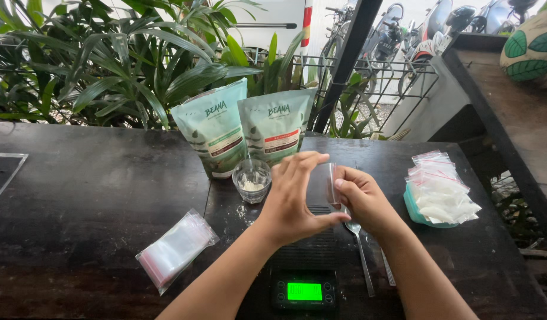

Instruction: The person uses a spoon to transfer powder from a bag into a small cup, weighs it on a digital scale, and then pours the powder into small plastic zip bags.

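Both my hands hold a small clear zip bag (322, 185) above a black digital scale (304, 278) with a lit green display. My left hand (291, 198) pinches the bag's left side, and my right hand (361, 198) pinches its right edge. The bag looks empty. A metal spoon (362, 255) lies on the table just right of the scale, under my right wrist. A small glass cup (251, 179) with white powder stands just left of my left hand.
Two pale green standing pouches (217, 127) lean at the table's back. A stack of empty zip bags (175, 249) lies front left. A teal dish with filled bags (442, 192) sits at right. Plants and a railing stand behind the dark wooden table (77, 195).
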